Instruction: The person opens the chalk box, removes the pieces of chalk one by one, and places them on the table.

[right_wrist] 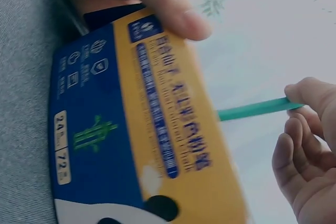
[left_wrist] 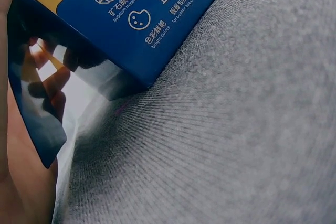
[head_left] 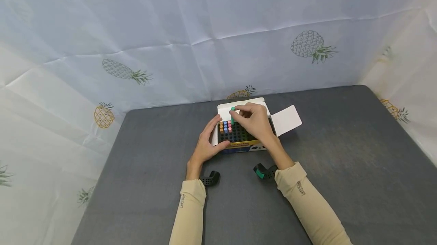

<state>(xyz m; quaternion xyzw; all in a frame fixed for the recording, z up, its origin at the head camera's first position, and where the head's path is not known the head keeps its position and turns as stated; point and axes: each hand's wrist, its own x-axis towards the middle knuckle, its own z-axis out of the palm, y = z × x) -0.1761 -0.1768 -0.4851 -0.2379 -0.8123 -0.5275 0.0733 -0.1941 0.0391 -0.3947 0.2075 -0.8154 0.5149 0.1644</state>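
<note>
Green chalk stick (head_left: 233,114) pinched in right hand (head_left: 254,121), upright above box (head_left: 239,144).

A makeshift recording booth is suggested rather than a lived-in room. A grey felt-covered table (head_left: 341,154) is enclosed at the back and on both sides by a creased white cloth (head_left: 211,21) printed with pineapples (the word PINEAPPLE is seen mirrored at the top left). No furniture or walls are seen beyond it. Small cameras (head_left: 264,171) are strapped at the person's wrists.
</note>
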